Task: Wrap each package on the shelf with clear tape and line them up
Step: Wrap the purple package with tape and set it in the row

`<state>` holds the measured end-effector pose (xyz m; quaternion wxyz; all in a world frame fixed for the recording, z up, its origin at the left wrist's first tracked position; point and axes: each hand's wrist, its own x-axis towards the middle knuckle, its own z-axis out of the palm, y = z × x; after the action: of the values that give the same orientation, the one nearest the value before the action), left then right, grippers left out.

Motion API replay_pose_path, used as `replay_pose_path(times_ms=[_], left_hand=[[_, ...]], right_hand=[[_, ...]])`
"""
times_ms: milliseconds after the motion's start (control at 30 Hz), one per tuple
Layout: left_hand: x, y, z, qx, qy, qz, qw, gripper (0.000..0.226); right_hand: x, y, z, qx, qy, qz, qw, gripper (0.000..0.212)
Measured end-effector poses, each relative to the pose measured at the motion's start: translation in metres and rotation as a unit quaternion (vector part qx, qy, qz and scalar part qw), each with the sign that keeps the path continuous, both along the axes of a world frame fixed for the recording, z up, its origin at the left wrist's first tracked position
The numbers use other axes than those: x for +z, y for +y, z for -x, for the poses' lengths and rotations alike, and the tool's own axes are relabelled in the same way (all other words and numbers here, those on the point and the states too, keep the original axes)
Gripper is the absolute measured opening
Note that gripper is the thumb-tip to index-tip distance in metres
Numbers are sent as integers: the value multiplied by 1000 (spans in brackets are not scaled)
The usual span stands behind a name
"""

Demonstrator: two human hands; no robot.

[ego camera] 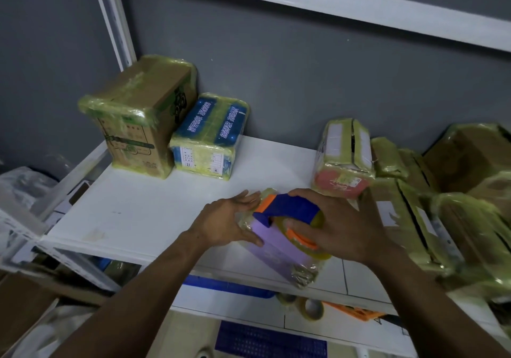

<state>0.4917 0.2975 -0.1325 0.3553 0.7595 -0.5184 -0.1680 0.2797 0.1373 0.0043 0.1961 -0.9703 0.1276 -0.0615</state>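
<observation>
Left fingers (244, 200) flat on one purple package (276, 249), right fingers (307, 195) gripping one dispenser (287, 205) — two wrapped boxes (138, 114) (210, 133) behind.

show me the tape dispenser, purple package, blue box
blue and orange tape dispenser (293, 205): head view, blue body
purple tape-wrapped package (276, 249): head view, top face
blue tape-wrapped box (210, 121): head view, top face

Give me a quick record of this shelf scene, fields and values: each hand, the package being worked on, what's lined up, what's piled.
left hand: left hand presses flat on the purple package
right hand: right hand grips the tape dispenser on top of that package
package position: front edge of the shelf, near end overhanging
lined up: brown box and blue box, taped, side by side at back left
piled: heap of taped packages at right
</observation>
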Motion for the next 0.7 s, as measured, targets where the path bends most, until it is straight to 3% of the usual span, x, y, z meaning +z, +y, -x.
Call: replay_pose_path(times_ms=[133, 200, 433, 700], left_hand=[[-11, 0, -1, 7, -41, 109, 993, 93], [-14, -1, -2, 2, -64, 144, 987, 92], [-16, -3, -5, 8, -155, 178, 972, 86], [-16, -6, -9, 10, -176, 148, 973, 87]], right_hand=[[-7, -1, -2, -28, -13, -85, 996, 39], [-9, -1, 1, -34, -23, -75, 996, 37], [-1, -8, 6, -29, -41, -57, 997, 39], [5, -26, 17, -33, 5, -71, 997, 34]])
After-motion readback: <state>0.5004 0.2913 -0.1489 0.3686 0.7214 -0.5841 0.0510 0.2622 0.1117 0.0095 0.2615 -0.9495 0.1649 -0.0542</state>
